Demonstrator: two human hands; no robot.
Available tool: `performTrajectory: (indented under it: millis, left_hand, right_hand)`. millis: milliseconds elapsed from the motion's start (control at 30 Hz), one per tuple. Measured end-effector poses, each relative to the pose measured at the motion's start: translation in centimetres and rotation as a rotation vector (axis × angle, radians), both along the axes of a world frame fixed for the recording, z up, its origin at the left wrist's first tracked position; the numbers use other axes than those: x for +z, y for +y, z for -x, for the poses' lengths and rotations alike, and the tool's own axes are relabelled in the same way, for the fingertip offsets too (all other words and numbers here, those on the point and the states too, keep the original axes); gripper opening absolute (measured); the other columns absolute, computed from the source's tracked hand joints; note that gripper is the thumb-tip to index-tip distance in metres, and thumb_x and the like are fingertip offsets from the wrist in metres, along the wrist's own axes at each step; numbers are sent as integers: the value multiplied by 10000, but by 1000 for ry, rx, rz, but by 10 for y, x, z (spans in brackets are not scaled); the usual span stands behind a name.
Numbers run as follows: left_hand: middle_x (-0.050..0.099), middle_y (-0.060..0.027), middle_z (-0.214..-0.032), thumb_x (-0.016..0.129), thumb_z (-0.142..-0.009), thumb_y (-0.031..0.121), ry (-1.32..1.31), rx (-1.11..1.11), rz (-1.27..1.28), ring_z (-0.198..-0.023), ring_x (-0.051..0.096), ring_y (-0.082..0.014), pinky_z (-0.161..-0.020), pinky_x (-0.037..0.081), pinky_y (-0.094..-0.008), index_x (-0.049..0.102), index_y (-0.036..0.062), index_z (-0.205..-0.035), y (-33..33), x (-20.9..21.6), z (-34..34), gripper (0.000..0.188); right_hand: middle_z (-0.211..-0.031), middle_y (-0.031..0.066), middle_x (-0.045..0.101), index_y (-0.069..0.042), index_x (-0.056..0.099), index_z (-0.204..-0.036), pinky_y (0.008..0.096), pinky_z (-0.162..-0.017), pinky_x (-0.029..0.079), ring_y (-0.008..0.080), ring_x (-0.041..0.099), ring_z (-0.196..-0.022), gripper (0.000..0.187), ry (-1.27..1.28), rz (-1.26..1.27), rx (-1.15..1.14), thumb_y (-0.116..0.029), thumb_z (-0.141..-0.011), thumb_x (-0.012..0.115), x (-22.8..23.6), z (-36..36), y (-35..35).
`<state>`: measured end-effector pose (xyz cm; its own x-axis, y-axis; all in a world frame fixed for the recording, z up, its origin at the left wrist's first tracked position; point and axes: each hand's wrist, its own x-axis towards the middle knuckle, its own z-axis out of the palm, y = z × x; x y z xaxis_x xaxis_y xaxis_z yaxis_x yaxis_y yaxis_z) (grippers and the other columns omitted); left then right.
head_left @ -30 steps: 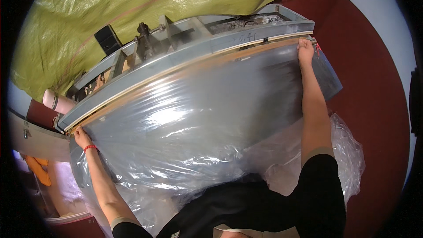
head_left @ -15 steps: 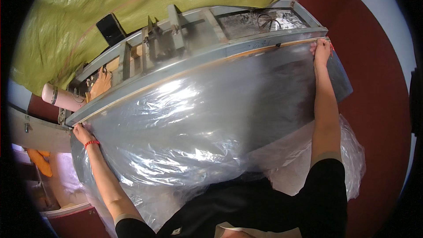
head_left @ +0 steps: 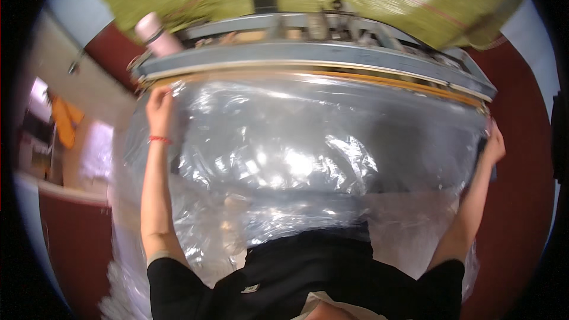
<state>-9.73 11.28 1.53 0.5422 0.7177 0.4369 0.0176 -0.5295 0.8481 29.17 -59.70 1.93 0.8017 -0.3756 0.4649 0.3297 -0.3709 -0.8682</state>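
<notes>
Hands (head_left: 159, 109) and (head_left: 493, 145) pinch opposite corners of a clear plastic sheet (head_left: 308, 154) stretched below the grey sealing machine's bar (head_left: 308, 53); the film looks light, limp, slippery, best held at its edges.

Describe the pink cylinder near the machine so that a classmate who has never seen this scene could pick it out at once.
Start at the long grey machine bar across the top, above the clear plastic sheet. Follow it to its left end, just above the left hand. There the pink cylinder lies tilted, the only pale pink, rounded thing among grey metal parts.
</notes>
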Motion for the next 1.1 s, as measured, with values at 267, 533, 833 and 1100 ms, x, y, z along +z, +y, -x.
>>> performTrajectory:
  millis: [267, 533, 833, 1100]
  left_hand:
    - [531, 35, -768, 508, -803, 31, -152, -177, 174, -697, 484, -35, -603, 394, -172, 530, 64, -838, -68, 48, 44, 53]
    - [544, -46, -959, 533, -801, 76, -68, -165, -103, -934, 512, -144, -783, 390, -259, 513, 48, -984, -74, 51, 62, 186]
    - [561, -108, -892, 648, -671, 186, 510, 203, -608, -890, 499, -280, -779, 392, -369, 583, 45, -881, -30, 6, 98, 261]
    - [577, -43, -744, 600, -746, 130, 606, -88, -600, -745, 528, -164, -642, 424, -272, 582, 6, -799, -56, -22, 11, 136]
  right_hand:
    - [-1045, 108, 563, -11, 541, -1069, 302, -843, 391, 200, 517, -971, 269, -378, 599, 14, -124, -827, 512, 44, 62, 148]
    - [-1034, 134, 532, -29, 555, -1008, 337, -830, 397, 264, 496, -978, 363, -494, 478, 1188, -231, -719, 642, 35, 227, 493]
    - [-616, 18, 568, -25, 584, -736, 225, -554, 404, 74, 495, -581, 155, 57, 53, 1470, -169, -739, 640, -37, 217, 506]
    - [-662, -18, 588, -24, 609, -740, 201, -580, 403, 49, 499, -622, 137, 205, 27, 1331, -153, -733, 653, -37, 190, 450]
